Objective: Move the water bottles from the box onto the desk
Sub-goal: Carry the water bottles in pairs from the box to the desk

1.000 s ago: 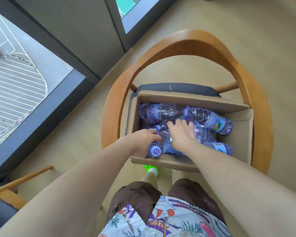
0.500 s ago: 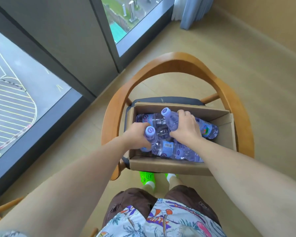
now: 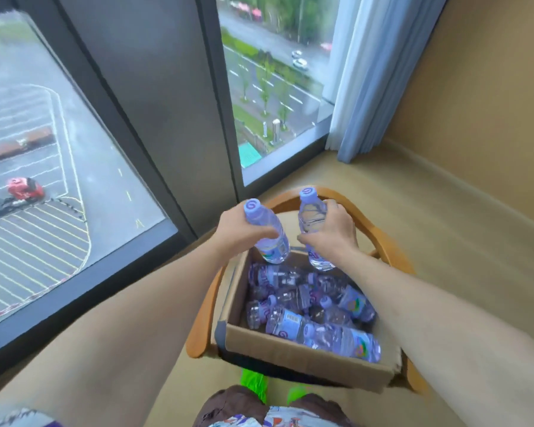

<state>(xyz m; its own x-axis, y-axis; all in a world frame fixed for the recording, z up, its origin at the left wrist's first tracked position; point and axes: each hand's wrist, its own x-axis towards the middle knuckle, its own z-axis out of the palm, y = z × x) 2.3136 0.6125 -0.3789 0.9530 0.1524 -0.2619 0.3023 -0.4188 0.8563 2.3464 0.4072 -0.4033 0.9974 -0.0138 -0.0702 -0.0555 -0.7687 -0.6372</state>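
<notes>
1. Left hand [image 3: 239, 229] wrapped round the upper body of a water bottle [image 3: 267, 234], cap tilted up and toward the window; gripped high, probably because the neck was the handiest part to seize.
2. Right hand [image 3: 329, 234] clasped round a second water bottle [image 3: 313, 224], held near upright, base hanging just above the box.
3. Both bottles raised clear of the pile, side by side, close but apart: one per hand, likely to halve the trips.
4. Below, an open cardboard box [image 3: 290, 349] holding many more bottles [image 3: 305, 303] lying on their sides, jumbled.
5. Box seated on a wooden armchair [image 3: 204, 318], beside a floor-length window [image 3: 74, 180] and a pale blue curtain [image 3: 358, 87].
6. No counter in view; carrying off likely next, with most of the task left.
</notes>
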